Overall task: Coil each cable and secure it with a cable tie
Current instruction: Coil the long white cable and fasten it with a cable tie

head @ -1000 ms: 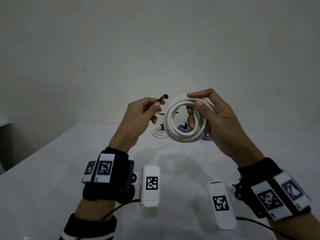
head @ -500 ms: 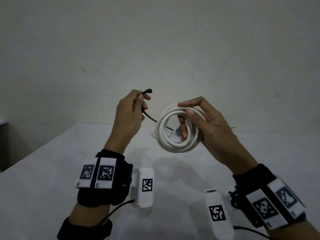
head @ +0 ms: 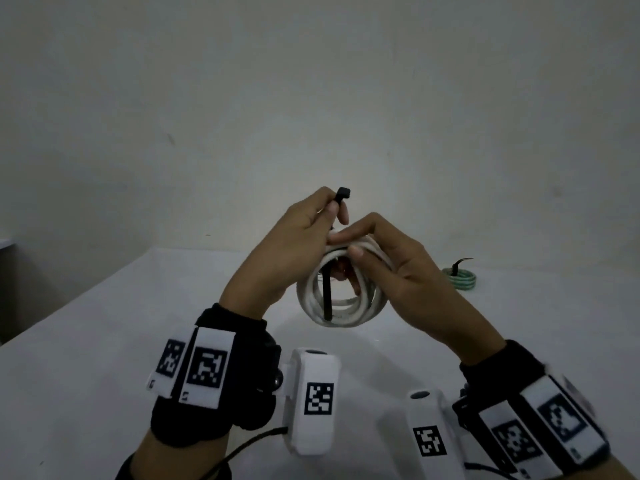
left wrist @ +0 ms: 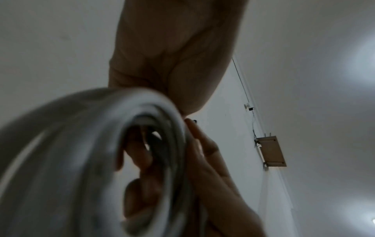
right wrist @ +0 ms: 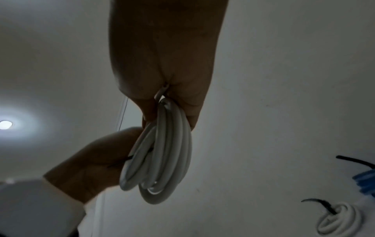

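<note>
Right hand (head: 408, 271) gripping coiled white round cable (head: 341, 306) above white table (head: 104, 341), left hand (head: 294, 244) pinching black plastic cable tie (head: 327, 296) threaded through it, tied green coil (head: 460, 277) at 2 o'clock, well apart.

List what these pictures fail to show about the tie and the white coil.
- Head view: the black cable tie passes behind the left hand; its middle is hidden.
- Head view: the right hand covers the top of the white coil.
- Left wrist view: the coil is blurred.
- Whether the tie is locked: cannot tell.
</note>
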